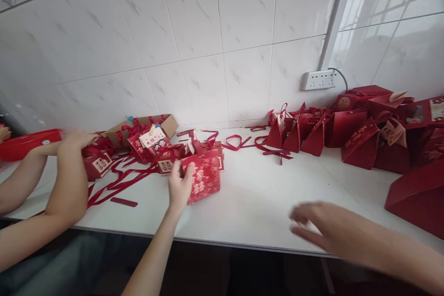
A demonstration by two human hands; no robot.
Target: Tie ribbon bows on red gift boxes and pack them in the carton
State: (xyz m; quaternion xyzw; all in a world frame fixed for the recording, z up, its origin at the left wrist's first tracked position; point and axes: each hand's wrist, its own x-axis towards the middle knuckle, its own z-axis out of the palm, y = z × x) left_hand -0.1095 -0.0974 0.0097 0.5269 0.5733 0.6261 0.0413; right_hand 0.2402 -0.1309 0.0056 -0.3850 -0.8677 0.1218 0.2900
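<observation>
My left hand [180,187] grips a red gift box [205,179] by its left side, thumb in front. Pale printed characters show on its front face, and it is held near the middle of the white counter. Directly behind it are more red boxes, one with a cream label [165,166]. My right hand [312,224] hovers over the front of the counter, blurred by motion. Its thumb and fingers are apart, with nothing seen between them.
A co-worker's arms [71,175] reach in from the left beside a red tray [31,144]. Dark red ribbons [121,180] lie loose nearby. A cardboard box [169,126] holds red pieces. Several red gift boxes [359,148] crowd the right. A power strip [319,80] hangs on the tiled wall.
</observation>
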